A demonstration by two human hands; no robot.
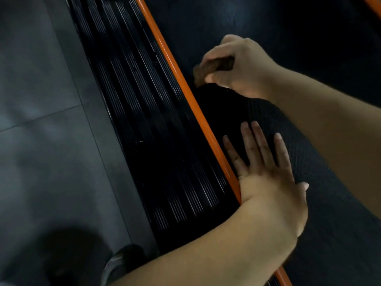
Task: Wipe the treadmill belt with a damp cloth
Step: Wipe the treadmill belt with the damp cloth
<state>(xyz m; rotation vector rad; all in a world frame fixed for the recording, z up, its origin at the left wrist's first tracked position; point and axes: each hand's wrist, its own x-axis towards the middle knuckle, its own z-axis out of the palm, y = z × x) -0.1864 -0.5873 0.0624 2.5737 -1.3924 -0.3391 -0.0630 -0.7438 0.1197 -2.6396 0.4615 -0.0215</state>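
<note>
The black treadmill belt runs diagonally across the right of the head view, edged by an orange strip. My right hand grips a brown cloth bunched in its fingers, down on the belt close to the orange strip. My left hand lies flat on the belt lower down, fingers straight and spread, its heel over the orange strip.
A black ribbed side rail lies left of the orange strip. Grey tiled floor fills the left side. A shoe shows at the bottom, beside the rail. A second orange strip crosses the top right corner.
</note>
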